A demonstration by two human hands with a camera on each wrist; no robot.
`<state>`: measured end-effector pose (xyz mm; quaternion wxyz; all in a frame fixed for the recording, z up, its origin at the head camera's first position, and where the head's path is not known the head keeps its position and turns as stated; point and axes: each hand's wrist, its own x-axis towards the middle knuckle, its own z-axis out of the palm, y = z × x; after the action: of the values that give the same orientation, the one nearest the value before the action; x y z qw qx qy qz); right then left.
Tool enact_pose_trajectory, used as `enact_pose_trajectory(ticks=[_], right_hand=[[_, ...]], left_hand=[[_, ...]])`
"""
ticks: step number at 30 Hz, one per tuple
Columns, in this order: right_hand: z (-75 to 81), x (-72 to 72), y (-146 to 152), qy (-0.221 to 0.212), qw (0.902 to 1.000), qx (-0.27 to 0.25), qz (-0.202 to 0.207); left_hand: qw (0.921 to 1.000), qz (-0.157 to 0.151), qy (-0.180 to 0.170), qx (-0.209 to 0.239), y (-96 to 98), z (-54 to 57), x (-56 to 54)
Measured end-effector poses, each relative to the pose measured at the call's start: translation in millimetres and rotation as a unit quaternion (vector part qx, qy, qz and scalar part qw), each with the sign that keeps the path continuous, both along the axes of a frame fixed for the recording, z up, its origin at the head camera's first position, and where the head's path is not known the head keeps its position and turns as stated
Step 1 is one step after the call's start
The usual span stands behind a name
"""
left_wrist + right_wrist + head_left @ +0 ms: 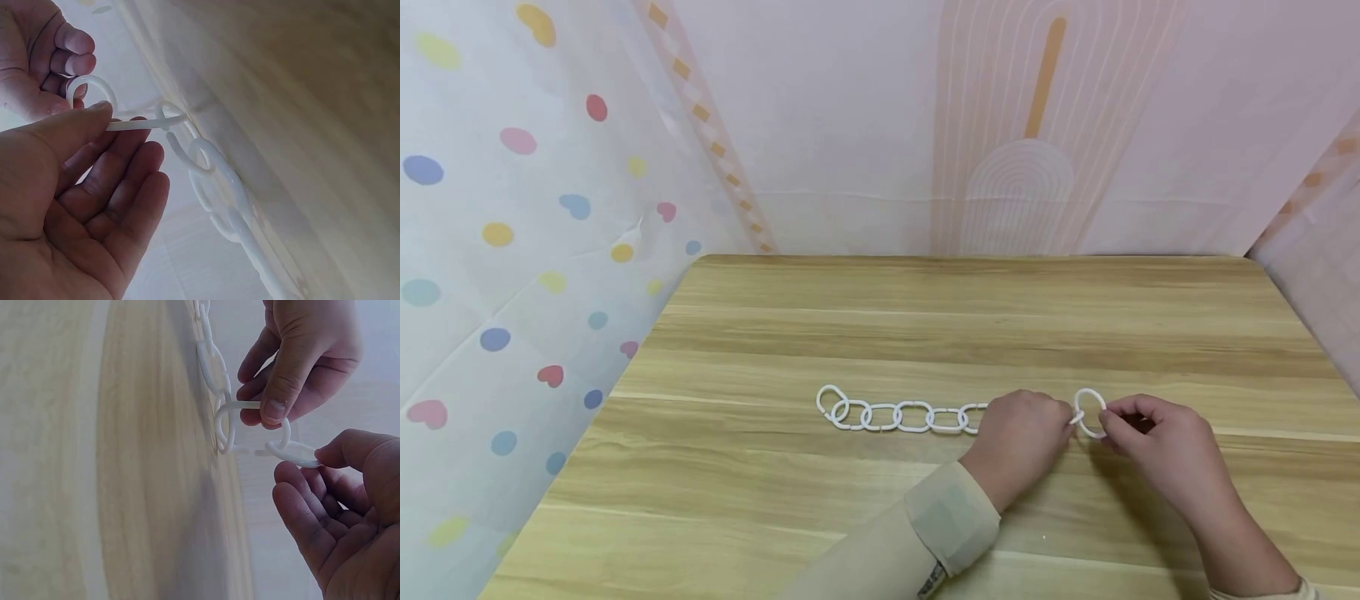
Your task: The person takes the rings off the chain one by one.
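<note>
A chain of white plastic links (914, 403) runs left to right over the wooden table. Near its right end, my left hand (1018, 442) pinches one link (240, 405) between thumb and fingers, covering part of the chain in the head view. That link has a small gap in its lower side, as the right wrist view shows. Hooked through it is the end link (294, 460), whose far side my right hand (1172, 446) pinches between thumb and fingertips. In the head view this end link (1089, 391) stands raised between both hands.
The wood-grain table (775, 517) reaches back to a pink patterned backdrop (850, 125). On the left hangs a white cloth (467, 242) with coloured dots and hearts. A beige sleeve (955, 517) covers the left forearm.
</note>
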<state>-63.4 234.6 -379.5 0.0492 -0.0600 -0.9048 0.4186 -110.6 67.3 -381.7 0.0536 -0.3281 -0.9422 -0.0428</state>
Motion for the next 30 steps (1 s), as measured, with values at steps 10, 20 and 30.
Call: enact_pose_trajectory(ticks=[10,20,30], right_hand=[[1.0,-6.0,-9.4,0.012,0.9982,-0.058,-0.011],[5.8,-11.5,-16.3,0.003,0.9958,-0.091,-0.01],[13.0,-21.0,-22.7,0.0,0.9954,-0.095,0.006]], left_hand=[[0.999,0.018,-0.025,0.031,-11.3,5.8,-7.6],[0.9946,0.01,-0.026,0.1,-21.0,7.1,-10.9],[0.9847,0.009,-0.035,0.17,-38.1,8.8,-15.5]])
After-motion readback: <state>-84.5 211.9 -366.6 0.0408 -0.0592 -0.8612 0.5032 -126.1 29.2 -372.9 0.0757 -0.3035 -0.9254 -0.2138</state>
